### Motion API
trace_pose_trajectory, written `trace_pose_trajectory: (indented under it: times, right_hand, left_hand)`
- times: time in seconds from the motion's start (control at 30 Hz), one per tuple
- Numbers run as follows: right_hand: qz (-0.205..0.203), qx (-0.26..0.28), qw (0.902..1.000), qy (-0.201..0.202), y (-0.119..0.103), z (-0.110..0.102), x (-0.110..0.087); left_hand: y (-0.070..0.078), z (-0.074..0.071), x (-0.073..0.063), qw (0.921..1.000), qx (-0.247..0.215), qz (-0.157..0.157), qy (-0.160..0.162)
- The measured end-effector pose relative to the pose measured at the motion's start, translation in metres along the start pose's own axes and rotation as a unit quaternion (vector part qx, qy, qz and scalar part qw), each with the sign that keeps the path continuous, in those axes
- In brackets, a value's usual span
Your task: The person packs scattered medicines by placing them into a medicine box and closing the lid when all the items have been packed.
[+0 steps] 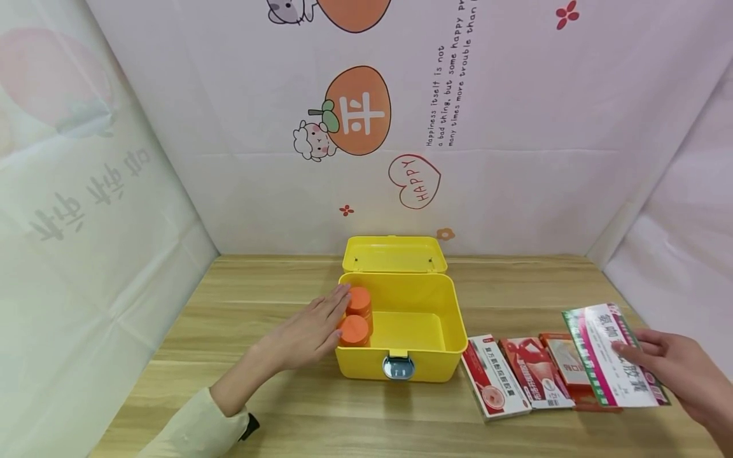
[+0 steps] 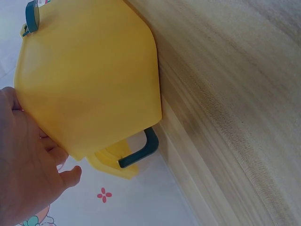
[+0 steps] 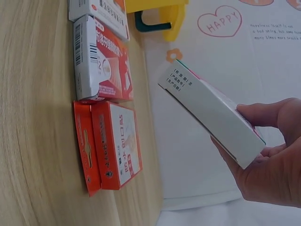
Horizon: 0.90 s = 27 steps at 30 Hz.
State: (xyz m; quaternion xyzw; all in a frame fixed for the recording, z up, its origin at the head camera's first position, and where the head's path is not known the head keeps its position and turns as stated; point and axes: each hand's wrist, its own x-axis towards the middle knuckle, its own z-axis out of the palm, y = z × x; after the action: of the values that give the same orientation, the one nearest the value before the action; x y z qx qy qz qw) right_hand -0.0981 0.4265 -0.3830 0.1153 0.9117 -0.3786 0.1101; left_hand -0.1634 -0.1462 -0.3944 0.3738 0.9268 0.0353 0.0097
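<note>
My left hand (image 1: 309,334) lies with extended fingers over the left rim of a yellow storage box (image 1: 366,366), its fingertips beside two orange-capped bottles (image 1: 354,331) inside. In the left wrist view the fingers of that hand (image 2: 28,165) reach over the box's edge, partly hidden by its wall. At the right, my right hand (image 1: 681,369) grips a white, green and magenta medicine box (image 1: 601,343), thumb on its printed face. The right wrist view shows this carton's plain white side (image 3: 211,113) raised above the table.
Between the yellow box and my right hand lie a white medicine carton (image 1: 495,381), a red one (image 1: 535,372) and an orange-and-white packet (image 1: 567,362) in a row. The yellow lid (image 1: 395,254) stands raised at the back, near the printed cloth wall (image 1: 515,210).
</note>
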Motion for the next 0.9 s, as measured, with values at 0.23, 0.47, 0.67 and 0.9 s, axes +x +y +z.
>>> trace_pose_trajectory:
  times: [0.23, 0.47, 0.67, 0.9]
  right_hand:
    - [-0.019, -0.002, 0.9998, 0.004, -0.010, 0.004, -0.003]
    - [-0.029, -0.004, 0.9996, 0.001, -0.024, 0.011, -0.009]
    - [-0.039, 0.003, 0.9992, -0.002, -0.034, 0.015, -0.011]
    - [-0.046, 0.005, 0.9989, -0.004, -0.036, 0.017, -0.009]
  left_hand:
    - [0.000, 0.000, 0.000, 1.0000, -0.001, 0.004, 0.004]
    - [-0.001, 0.001, 0.001, 0.9999, -0.001, 0.010, 0.006]
    - [-0.002, 0.001, 0.000, 0.9998, -0.009, 0.017, 0.010]
    - [-0.003, 0.000, 0.000, 0.9997, -0.010, 0.020, 0.008]
